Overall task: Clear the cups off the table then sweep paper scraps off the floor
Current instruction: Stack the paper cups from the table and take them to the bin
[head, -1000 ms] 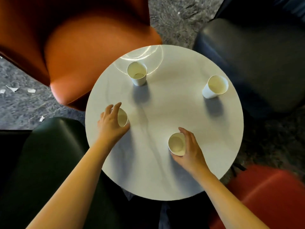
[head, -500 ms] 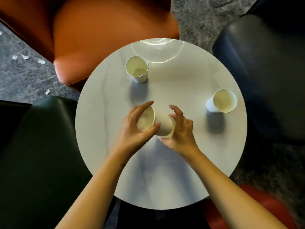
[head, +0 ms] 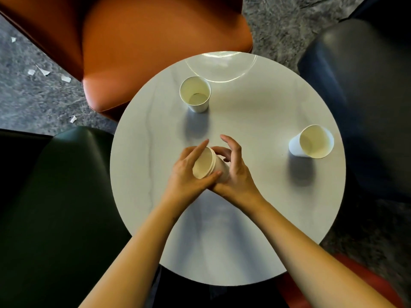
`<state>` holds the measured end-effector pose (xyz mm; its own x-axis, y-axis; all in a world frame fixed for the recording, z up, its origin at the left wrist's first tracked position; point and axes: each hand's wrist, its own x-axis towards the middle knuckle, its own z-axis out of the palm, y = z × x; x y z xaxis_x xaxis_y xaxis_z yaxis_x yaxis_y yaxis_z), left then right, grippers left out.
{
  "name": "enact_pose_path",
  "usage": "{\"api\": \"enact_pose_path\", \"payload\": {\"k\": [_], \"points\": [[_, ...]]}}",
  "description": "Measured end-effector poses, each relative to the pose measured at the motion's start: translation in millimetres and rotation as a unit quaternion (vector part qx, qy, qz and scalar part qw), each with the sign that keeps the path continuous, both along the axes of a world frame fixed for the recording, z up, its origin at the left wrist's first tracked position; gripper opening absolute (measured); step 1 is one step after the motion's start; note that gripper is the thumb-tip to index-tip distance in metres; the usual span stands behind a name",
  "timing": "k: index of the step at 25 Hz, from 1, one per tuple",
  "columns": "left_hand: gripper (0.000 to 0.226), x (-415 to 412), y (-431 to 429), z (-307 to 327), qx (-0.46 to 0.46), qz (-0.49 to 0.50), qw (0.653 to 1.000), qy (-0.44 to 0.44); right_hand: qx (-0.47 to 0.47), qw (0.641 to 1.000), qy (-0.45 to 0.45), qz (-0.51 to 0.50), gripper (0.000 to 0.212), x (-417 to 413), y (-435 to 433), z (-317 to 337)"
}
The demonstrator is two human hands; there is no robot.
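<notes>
I'm clasping the nested cups above the table, with my left hand and right hand both curling round them. The far cup beyond my grip, the right cup off to its right, and the scraps are all waiting.

Four chairs ring a round surface that carries two standing cups, with a nested pair held over its middle.

The nested cups lie tilted at the centre of the frame, between the left hand on their left and the right hand on their right. The far cup stands above them, near the upper rim. The side cup stands well apart, near the right rim. The upper-left chair, right chair, lower-left chair and lower-right chair surround the surface. Paper scraps lie on the floor at the left edge, left of the upper-left chair.
</notes>
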<state>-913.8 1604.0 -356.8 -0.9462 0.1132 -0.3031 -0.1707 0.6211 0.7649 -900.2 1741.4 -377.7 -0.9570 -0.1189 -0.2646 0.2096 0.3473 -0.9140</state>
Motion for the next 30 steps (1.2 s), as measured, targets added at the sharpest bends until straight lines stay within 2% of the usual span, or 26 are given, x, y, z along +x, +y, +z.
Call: {"api": "enact_pose_path", "payload": {"k": [5, 8, 11, 15, 20, 23, 27, 30], "points": [[0.066, -43.7, -40.3, 8.5, 0.006, 0.154, 0.988, 0.011, 0.081, 0.995, -0.011, -0.049, 0.097, -45.6, -5.7, -12.9], [0.062, -75.4, -60.5, 15.0, 0.039, 0.169, 0.984, 0.028, 0.105, 0.988, -0.031, -0.111, 0.100, -87.2, -21.1, -24.1], [0.068, -103.1, -79.8, 15.6, 0.065, 0.170, 0.982, 0.045, 0.089, 0.983, -0.038, -0.157, 0.097, -126.1, -44.9, -36.2], [0.081, -135.8, -86.2, 12.4, 0.141, 0.145, 0.978, 0.053, 0.128, 0.969, -0.003, -0.212, 0.077, -144.2, -65.5, -44.6], [0.083, -151.9, -65.1, 9.0, 0.097, 0.056, 0.993, 0.043, 0.205, 0.961, -0.010, -0.185, 0.061, -132.1, -72.4, -32.5], [0.078, -147.0, -54.5, 3.1, 0.131, 0.007, 0.991, 0.018, 0.146, 0.966, 0.020, -0.214, 0.064, -117.0, -73.3, -16.3], [0.079, -135.1, -37.1, 0.6, 0.163, -0.057, 0.985, -0.029, 0.142, 0.959, 0.008, -0.244, 0.064, -100.8, -63.8, -3.0], [0.079, -132.3, -25.1, -2.0, 0.164, -0.067, 0.984, -0.022, 0.144, 0.958, 0.008, -0.250, 0.074, -81.0, -42.5, 1.9]]}}
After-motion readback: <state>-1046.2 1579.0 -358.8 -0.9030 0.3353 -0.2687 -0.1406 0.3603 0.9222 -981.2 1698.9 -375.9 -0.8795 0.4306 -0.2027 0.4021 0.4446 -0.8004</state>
